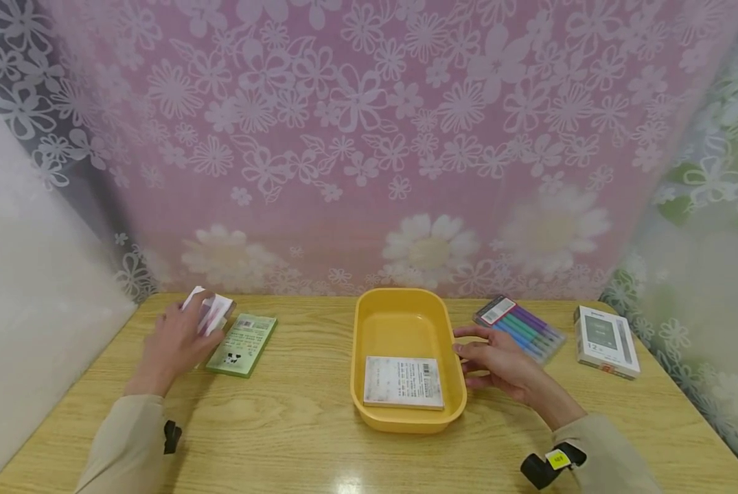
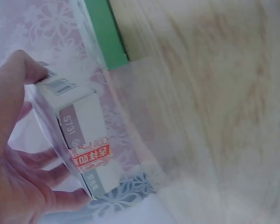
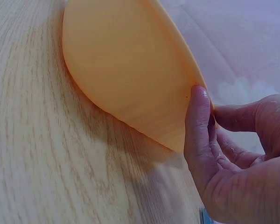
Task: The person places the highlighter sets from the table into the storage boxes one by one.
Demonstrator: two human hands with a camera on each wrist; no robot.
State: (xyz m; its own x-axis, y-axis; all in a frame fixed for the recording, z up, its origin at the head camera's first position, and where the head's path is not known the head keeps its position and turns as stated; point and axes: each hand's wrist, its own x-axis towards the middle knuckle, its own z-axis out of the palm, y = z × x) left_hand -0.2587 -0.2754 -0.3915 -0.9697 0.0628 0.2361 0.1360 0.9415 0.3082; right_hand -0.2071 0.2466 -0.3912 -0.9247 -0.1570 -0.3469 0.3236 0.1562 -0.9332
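Note:
My left hand [image 1: 180, 337] grips a small white box [image 2: 86, 135] with a barcode and a red label, its fingers along one side and the thumb at the end. The box is tilted above the table, beside a flat green box [image 1: 242, 345]. At the right side of a yellow plastic tray [image 1: 406, 418], my right hand [image 1: 498, 360] pinches the rim; in the right wrist view the digits meet at the rim edge [image 3: 196, 70]. Inside the tray, toward its near end, lies a flat white box [image 1: 404, 382] with printed text and a barcode.
Behind my right hand lies a clear pack of coloured pens [image 1: 523, 326], in purple, green and blue. A white box [image 1: 606, 341] with a dark green panel lies farther right. A pink flowered curtain [image 1: 344, 171] hangs along the table's back edge.

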